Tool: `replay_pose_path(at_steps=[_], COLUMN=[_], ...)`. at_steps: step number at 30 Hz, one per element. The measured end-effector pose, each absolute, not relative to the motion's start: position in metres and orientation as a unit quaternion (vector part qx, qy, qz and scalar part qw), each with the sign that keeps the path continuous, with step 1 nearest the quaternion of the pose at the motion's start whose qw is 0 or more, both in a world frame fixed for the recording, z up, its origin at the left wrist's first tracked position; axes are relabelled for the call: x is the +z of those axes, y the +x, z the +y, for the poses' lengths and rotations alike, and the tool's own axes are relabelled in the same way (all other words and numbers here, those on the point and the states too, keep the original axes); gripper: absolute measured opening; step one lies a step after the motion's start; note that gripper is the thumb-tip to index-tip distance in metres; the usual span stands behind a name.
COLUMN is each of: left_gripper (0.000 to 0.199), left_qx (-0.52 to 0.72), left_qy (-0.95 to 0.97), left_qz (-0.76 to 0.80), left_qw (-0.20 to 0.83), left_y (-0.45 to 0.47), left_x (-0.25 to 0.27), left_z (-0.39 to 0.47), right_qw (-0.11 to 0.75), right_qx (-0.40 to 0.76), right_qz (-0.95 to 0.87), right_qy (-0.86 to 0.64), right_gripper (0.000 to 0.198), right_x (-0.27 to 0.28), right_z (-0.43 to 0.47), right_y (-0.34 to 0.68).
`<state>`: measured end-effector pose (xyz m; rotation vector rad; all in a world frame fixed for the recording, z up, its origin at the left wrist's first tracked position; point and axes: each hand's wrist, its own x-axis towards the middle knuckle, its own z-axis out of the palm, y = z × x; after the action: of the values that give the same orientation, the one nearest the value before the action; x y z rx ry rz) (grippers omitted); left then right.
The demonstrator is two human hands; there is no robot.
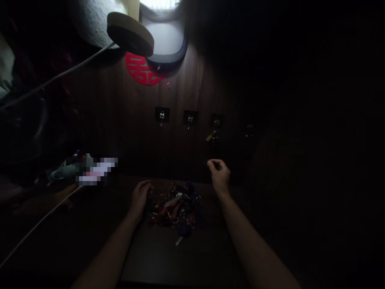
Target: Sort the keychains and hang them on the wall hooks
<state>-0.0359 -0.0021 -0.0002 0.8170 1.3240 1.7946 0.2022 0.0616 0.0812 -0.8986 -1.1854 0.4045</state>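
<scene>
My left hand [142, 194] lies at the left edge of a jumbled pile [173, 206] of what look like keys and key rings, its fingers loosely stretched and holding nothing I can see. My right hand [220, 175] is raised beyond the pile on the right, with thumb and forefinger pinched. A small dark thing may be at its fingertips, too dim to name. At the pile's near side lies a key [179, 240] with a dark blue head. Ahead of my right hand, a yellow and dark item [211, 137] hangs below a small black square plate [217, 120].
More black plates with small hooks [162, 115] [190, 118] sit in a row. Beyond them are a red cut-out ornament [141, 70] and a lit lamp [165, 40]. A round disc [130, 34] trails a white cable [75, 66]. At left are a pale blurred item [96, 171] and another cable.
</scene>
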Motion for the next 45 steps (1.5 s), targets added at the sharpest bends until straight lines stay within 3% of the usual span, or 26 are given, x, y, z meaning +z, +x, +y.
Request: replay_pose_path(at_steps=[10, 20, 33, 45], left_gripper=[0.036, 0.036, 0.038, 0.031], left_qx=[0.694, 0.693, 0.690, 0.720], left_qy=[0.319, 0.306, 0.319, 0.361], left_qz=[0.525, 0.532, 0.540, 0.522], left_qw=[0.375, 0.378, 0.361, 0.282], left_y=[-0.043, -0.043, -0.042, -0.040], left_x=[-0.006, -0.005, -0.004, -0.001], left_z=[0.007, 0.009, 0.007, -0.001], right_qw=[0.772, 0.748, 0.740, 0.562], right_qx=[0.166, 0.162, 0.187, 0.225], right_qz=[-0.470, -0.467, -0.497, -0.644], right_qy=[-0.395, -0.443, -0.413, -0.468], right_gripper=[0.008, 0.005, 0.023, 0.020], right_x=[0.179, 0.191, 0.144, 0.022], right_z=[0.106, 0.132, 0.114, 0.032], right_y=[0.218, 0.220, 0.222, 0.222])
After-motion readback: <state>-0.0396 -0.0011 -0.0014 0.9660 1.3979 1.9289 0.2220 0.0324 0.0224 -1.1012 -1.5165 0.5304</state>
